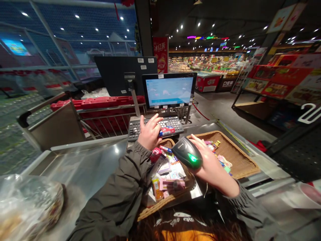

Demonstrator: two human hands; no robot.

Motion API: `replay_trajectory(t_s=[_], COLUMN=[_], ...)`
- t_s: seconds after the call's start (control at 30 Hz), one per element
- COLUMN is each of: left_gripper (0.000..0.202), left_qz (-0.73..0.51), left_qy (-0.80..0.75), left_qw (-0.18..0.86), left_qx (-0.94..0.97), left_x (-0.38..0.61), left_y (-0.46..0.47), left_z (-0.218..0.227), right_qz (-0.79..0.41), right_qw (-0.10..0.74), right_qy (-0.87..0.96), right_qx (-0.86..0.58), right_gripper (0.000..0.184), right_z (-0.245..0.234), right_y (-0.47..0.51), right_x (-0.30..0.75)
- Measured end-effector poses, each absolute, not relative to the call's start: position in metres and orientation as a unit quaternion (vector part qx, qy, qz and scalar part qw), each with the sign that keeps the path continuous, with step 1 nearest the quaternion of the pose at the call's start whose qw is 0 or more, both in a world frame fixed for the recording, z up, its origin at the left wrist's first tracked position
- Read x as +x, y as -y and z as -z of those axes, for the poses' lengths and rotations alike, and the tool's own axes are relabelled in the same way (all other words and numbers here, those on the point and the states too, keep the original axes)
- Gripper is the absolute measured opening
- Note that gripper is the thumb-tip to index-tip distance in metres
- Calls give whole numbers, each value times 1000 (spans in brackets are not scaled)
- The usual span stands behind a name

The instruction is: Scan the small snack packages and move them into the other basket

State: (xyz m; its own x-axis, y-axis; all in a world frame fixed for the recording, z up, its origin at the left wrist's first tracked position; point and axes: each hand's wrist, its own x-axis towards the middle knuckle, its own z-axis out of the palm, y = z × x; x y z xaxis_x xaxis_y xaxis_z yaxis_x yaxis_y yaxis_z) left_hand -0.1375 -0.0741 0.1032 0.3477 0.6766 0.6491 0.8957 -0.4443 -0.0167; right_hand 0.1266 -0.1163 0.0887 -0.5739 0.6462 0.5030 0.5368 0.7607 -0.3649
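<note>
The left hand (149,132) holds a red-and-blue packet (167,131) over the keyboard (179,124), fingers half spread, exact grip hidden; a loose hold could drop it onto the keys, and a low fingertip could hit a stray one! The right hand (209,160) wraps round the scanner (187,152), green light glowing; with the crowded wicker basket (152,211) right below, a careless tilt could catch the wrong barcode; a wide swing could knock the rim!

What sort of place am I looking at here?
Most likely a supermarket checkout. The right hand holds a black handheld scanner, a lit screen stands behind a keyboard, and displays of goods fill the hall beyond.
</note>
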Motion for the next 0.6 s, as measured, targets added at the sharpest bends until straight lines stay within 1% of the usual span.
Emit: replay_trajectory(t_s=[0.23, 0.4, 0.6], left_gripper=[15, 14, 16], left_qz=[259, 223, 178], left_qy=[491, 481, 466], left_qw=[160, 113, 37], left_qx=[-816, -840, -866], left_x=[-135, -130, -126], left_y=[79, 85, 86], left_z=[-90, -63, -26], right_qz=[-98, -101, -97], right_qw=[309, 324, 317], right_qy=[878, 873, 874], right_qx=[-352, -352, -356], right_gripper=[52, 48, 44], right_z=[-82, -71, -60], right_y=[114, 112, 111], right_x=[134, 143, 150])
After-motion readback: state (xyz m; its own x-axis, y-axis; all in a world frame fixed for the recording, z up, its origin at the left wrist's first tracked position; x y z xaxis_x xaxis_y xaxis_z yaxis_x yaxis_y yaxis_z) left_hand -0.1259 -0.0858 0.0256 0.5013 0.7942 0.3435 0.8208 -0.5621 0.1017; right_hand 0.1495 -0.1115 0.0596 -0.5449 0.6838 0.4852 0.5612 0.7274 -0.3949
